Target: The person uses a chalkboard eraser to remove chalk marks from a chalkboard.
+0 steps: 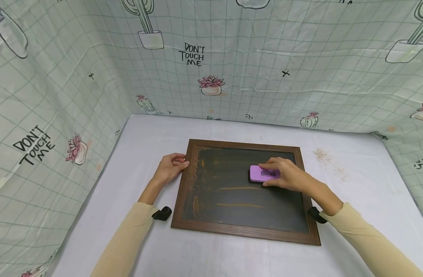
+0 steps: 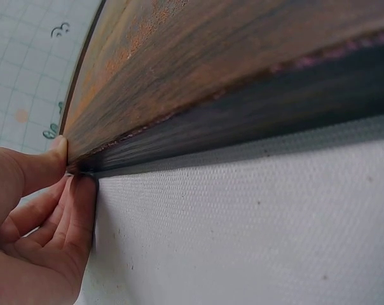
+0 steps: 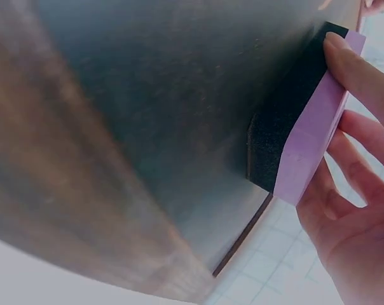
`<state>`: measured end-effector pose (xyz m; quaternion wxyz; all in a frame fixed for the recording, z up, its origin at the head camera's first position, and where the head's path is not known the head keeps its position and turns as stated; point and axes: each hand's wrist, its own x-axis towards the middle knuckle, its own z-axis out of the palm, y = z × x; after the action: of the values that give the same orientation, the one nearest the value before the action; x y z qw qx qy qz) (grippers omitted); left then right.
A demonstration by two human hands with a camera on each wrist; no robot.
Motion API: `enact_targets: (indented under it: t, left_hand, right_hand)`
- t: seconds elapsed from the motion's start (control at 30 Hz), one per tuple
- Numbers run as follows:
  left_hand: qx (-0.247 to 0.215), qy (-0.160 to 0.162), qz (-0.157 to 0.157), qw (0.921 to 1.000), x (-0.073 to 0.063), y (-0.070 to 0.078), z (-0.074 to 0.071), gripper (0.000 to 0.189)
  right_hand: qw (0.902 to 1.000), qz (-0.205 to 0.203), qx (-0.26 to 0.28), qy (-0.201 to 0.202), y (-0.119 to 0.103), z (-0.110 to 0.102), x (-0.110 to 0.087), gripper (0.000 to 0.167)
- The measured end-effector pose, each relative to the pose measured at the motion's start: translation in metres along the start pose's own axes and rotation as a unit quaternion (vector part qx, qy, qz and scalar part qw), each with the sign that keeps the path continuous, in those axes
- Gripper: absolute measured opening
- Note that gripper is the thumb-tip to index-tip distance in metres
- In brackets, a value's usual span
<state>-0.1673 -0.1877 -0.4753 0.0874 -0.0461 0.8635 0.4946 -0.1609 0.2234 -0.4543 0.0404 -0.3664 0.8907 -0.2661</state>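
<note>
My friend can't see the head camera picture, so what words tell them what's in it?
A person's right hand holds a purple eraser on a brown-framed chalkboard, while the left hand grips its left edge. Two thin yellowish lines mark the chalkboard, which lies on a white table.

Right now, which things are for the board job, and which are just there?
For the job:
purple eraser, in the right hand
framed board, edge pinched by the left hand
yellowish lines on it

Just there:
tan smudge on the white table
cactus-print cloth around it
</note>
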Motion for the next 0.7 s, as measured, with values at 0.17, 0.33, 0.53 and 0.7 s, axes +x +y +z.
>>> enact_targets:
  t: [0.17,0.33,0.53,0.7]
  left_hand:
    - [-0.002,0.001,0.002,1.0000,0.000,0.001,0.000,0.038]
    - [-0.003,0.002,0.003,1.0000,0.000,0.001,0.001,0.038]
    - [-0.003,0.004,0.001,1.0000,0.001,0.000,0.000,0.038]
    - [-0.005,0.003,0.001,1.0000,0.000,0.000,0.000,0.038]
  right_hand:
    - [0.9998,0.017,-0.006,0.010,0.004,-0.001,-0.009,0.057]
    - [0.9993,0.035,-0.010,0.013,0.007,0.000,-0.013,0.061]
    - [0.9991,0.021,-0.021,0.030,0.006,-0.001,-0.015,0.058]
    - [0.9985,0.005,-0.029,0.047,0.004,-0.006,-0.022,0.057]
